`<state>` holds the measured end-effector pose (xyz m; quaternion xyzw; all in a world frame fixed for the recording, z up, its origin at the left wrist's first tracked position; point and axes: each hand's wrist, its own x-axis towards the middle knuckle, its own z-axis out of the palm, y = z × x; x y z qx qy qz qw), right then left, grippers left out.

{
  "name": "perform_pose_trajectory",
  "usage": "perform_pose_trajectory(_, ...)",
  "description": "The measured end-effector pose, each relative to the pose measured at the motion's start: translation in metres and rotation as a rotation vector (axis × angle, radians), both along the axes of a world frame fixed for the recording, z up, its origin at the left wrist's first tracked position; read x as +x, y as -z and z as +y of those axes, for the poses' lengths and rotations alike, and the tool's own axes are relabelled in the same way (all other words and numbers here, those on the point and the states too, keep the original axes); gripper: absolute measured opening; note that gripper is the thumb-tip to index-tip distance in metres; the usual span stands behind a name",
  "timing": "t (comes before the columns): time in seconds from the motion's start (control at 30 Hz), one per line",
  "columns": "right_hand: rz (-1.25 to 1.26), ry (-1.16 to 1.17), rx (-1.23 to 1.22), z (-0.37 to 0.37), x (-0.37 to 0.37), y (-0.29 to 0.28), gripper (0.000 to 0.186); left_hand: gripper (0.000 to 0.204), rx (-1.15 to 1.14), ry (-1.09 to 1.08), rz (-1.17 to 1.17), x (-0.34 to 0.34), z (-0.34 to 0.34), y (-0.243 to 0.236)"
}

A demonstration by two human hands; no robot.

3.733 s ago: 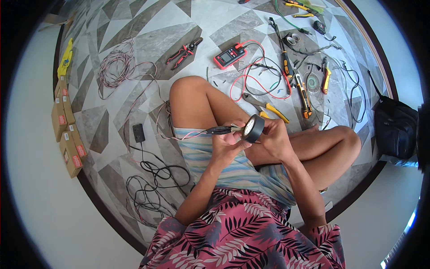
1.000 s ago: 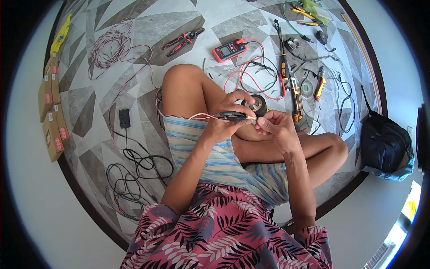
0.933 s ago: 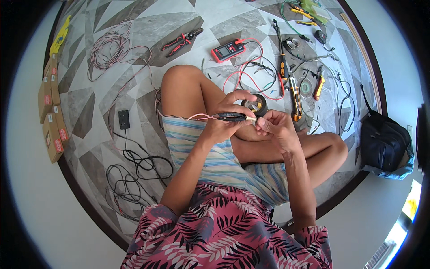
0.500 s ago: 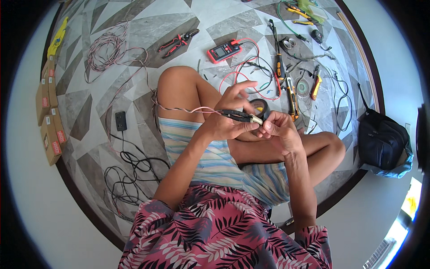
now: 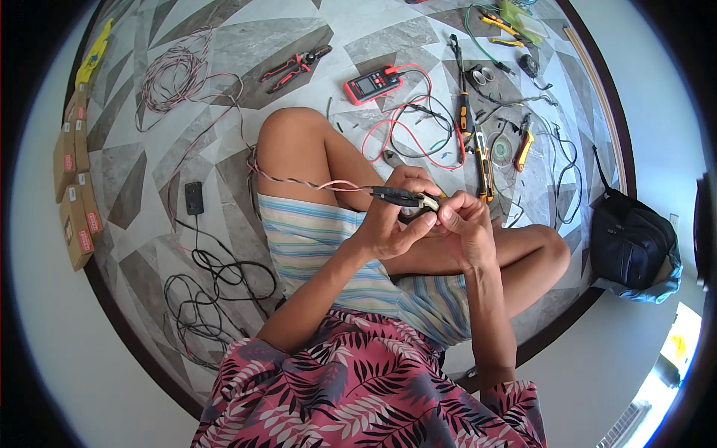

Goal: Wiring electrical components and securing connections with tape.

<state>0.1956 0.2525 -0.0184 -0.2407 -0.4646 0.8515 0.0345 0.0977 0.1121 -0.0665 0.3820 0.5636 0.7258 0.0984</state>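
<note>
Red labels (image 5: 93, 222) and small white stickers (image 5: 72, 193) on brown cardboard boxes (image 5: 77, 213), far left; lettering too small to read

Black bag (image 5: 631, 243) — right, cardboard boxes (image 5: 73, 224) — left

There is one left hand (image 5: 390, 225), one right hand (image 5: 470, 230) and, on the floor (image 5: 358, 30), one multimeter (image 5: 373, 85), one pair of red-handled pliers (image 5: 296, 67) and one tape measure (image 5: 529, 66). The floor's left edge has at least four cardboard boxes (image 5: 71, 220), its right edge one bag (image 5: 632, 239).
</note>
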Motion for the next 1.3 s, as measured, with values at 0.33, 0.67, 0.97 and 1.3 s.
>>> perform_pose_trajectory(0.33, -0.015, 0.015, 0.239, -0.008, -0.006, 0.000, 0.010, 0.027, -0.144, -0.001, -0.088, 0.001, -0.012, -0.012)
perform_pose_trajectory(0.67, -0.159, -0.070, 0.605, -0.015, -0.007, -0.007, 0.015, 0.025, -0.279, -0.103, -0.004, 0.001, -0.015, -0.027)
perform_pose_trajectory(0.97, -0.131, 0.031, 0.629, -0.025, -0.018, -0.006, 0.008, 0.024, -0.445, 0.004, -0.360, 0.010, -0.034, -0.023)
perform_pose_trajectory(1.3, -0.098, 0.052, 0.550, -0.034, -0.030, -0.001, 0.008, 0.050, -0.113, 0.067, -0.880, 0.036, -0.042, -0.035)
